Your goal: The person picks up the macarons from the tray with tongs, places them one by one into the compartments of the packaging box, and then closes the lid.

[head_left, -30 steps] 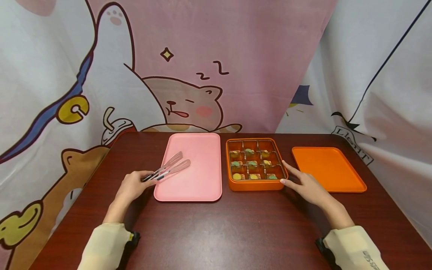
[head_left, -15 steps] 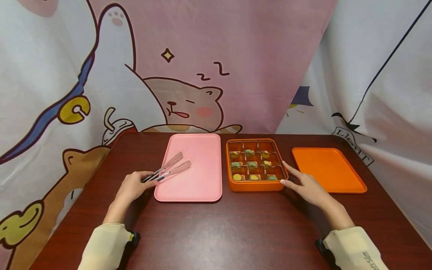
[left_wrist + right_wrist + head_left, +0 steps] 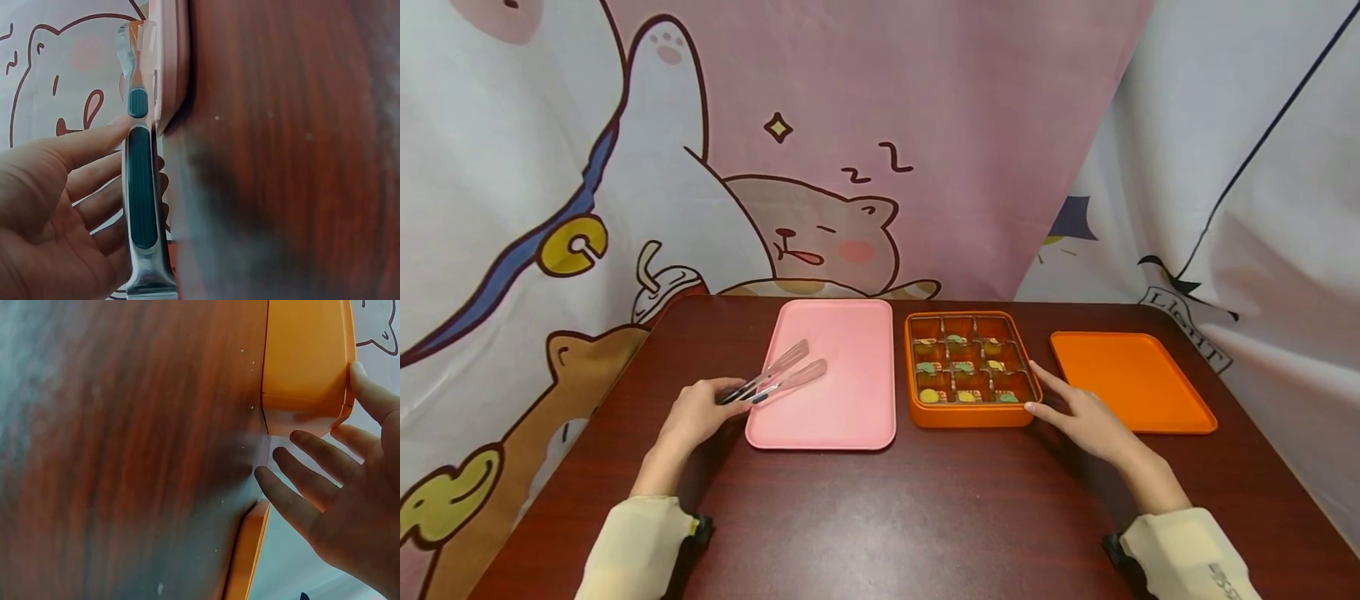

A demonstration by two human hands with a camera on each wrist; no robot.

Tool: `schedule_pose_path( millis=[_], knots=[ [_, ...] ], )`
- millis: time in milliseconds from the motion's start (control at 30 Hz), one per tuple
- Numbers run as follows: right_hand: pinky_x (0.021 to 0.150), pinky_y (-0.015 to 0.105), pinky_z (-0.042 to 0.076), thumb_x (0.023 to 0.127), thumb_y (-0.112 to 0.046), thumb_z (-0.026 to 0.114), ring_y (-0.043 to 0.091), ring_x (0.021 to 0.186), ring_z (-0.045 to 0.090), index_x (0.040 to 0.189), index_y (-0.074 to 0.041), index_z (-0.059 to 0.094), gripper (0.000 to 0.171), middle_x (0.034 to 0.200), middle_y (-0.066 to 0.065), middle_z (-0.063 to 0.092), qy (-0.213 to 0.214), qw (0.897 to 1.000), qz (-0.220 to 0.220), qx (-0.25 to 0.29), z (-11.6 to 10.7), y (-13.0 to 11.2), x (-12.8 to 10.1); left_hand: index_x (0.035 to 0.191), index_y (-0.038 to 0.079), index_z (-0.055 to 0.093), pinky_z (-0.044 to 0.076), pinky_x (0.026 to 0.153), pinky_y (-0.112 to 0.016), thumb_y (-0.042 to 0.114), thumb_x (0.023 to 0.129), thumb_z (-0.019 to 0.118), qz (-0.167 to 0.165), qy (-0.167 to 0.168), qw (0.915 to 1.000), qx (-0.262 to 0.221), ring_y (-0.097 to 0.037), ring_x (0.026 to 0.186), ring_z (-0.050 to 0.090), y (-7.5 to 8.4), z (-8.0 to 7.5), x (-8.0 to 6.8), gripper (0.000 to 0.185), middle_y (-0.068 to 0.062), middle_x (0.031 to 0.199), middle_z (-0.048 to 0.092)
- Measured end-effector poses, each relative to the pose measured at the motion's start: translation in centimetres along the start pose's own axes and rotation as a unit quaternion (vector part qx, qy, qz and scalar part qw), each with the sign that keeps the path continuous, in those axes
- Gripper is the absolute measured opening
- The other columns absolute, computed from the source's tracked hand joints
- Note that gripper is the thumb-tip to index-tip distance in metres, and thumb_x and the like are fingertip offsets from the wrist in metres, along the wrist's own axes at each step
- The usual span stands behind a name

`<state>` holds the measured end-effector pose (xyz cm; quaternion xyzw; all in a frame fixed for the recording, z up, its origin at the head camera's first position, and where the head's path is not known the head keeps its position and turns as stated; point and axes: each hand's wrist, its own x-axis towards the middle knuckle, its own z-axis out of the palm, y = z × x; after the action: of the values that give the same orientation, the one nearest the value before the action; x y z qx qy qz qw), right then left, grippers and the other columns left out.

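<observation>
A: Over the last second nothing on the tabletop (image 3: 880,517) moves; only the head view drifts slightly, everything sits a touch lower in frame; so both hands are stationary, no transfer under way.

B: Grips? Where are the tongs?

A: Left hand (image 3: 696,414) grasps the tongs (image 3: 772,380) by the teal handle, lower left of centre; tips lie spread over the pink tray (image 3: 827,375); right hand (image 3: 1086,419) released, fingers straight, touching the near right corner of the orange box (image 3: 972,413), centre frame.

B: Blind spots?

A: Pieces in the box compartments too small to identify; left wrist view cuts off the tong tips; orange lid (image 3: 1131,382) at right untouched; right wrist view shows only the box wall.
</observation>
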<state>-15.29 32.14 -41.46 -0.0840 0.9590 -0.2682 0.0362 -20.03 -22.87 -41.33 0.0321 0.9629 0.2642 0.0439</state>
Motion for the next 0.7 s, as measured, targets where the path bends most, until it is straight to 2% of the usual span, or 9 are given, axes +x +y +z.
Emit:
schedule_pose_path(
  millis=[100, 233, 467, 600, 700],
  knots=[
    [0.099, 0.068, 0.040, 0.099, -0.047, 0.056, 0.047, 0.120, 0.056, 0.159, -0.011, 0.026, 0.076, 0.145, 0.034, 0.046, 0.001, 1.000, -0.002, 0.005, -0.1, -0.1, -0.1, 0.131, 0.004, 0.064, 0.050, 0.088, -0.054, 0.028, 0.091, 0.073, 0.002, 0.005, 0.9999, -0.009, -0.038, 0.104, 0.063, 0.3, -0.1, -0.1, 0.048, -0.024, 0.128, 0.065],
    [0.101, 0.070, 0.038, 0.098, -0.048, 0.058, 0.053, 0.131, 0.046, 0.158, -0.011, 0.028, 0.076, 0.147, 0.033, 0.044, -0.001, 1.000, 0.003, 0.011, -0.4, -0.1, 0.0, 0.130, 0.004, 0.065, 0.050, 0.092, -0.055, 0.024, 0.091, 0.071, 0.014, 0.018, 0.9996, -0.019, -0.038, 0.110, 0.064, 0.8, -0.3, 0.1, 0.044, -0.023, 0.127, 0.066],
    [0.101, 0.071, 0.036, 0.099, -0.046, 0.057, 0.054, 0.134, 0.042, 0.158, -0.012, 0.027, 0.075, 0.153, 0.033, 0.036, 0.001, 1.000, 0.005, 0.016, -1.3, 0.3, -0.3, 0.127, 0.004, 0.066, 0.052, 0.090, -0.052, 0.022, 0.093, 0.070, 0.041, 0.036, 0.9979, -0.034, -0.036, 0.109, 0.065, 2.1, -0.5, 0.3, 0.039, -0.020, 0.126, 0.068],
    [0.102, 0.072, 0.034, 0.099, -0.046, 0.057, 0.054, 0.133, 0.042, 0.158, -0.012, 0.027, 0.074, 0.154, 0.029, 0.037, 0.009, 1.000, 0.003, 0.017, -1.9, 0.6, -0.6, 0.127, 0.005, 0.067, 0.054, 0.090, -0.051, 0.022, 0.093, 0.070, 0.059, 0.048, 0.9962, -0.043, -0.034, 0.106, 0.067, 3.4, -0.6, 0.3, 0.038, -0.018, 0.123, 0.070],
    [0.102, 0.071, 0.035, 0.099, -0.045, 0.057, 0.053, 0.134, 0.042, 0.158, -0.011, 0.026, 0.075, 0.155, 0.027, 0.038, 0.013, 1.000, 0.004, 0.019, -2.4, 1.0, -0.8, 0.125, 0.005, 0.068, 0.055, 0.084, -0.047, 0.019, 0.093, 0.070, 0.077, 0.055, 0.9942, -0.052, -0.033, 0.101, 0.068, 4.6, -0.6, 0.4, 0.035, -0.018, 0.121, 0.071]
  ],
)
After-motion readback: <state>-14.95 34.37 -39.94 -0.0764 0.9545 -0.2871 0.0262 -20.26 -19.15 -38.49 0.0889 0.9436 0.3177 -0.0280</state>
